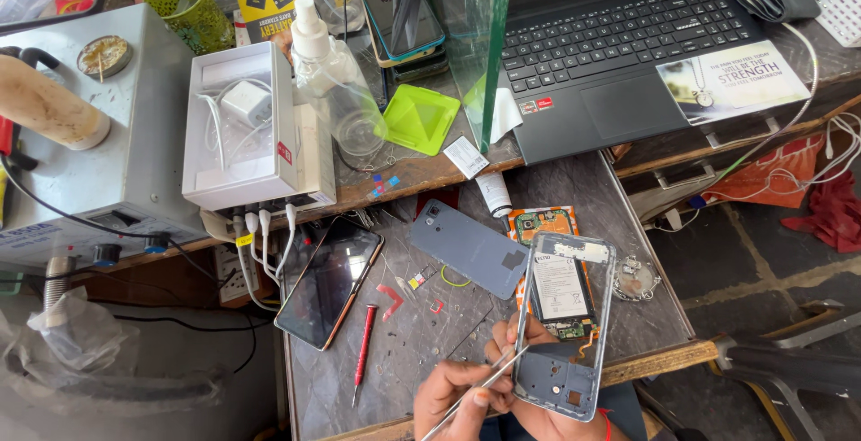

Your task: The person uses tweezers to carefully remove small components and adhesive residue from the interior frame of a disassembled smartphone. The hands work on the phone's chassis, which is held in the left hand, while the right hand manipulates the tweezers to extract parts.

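I have a single view, worn on the head, looking steeply down from above over the cluttered grey stone-topped workbench (466, 333). It faces forward towards the open black laptop (619, 55) at the far edge. The hands sit close, at the bottom edge.
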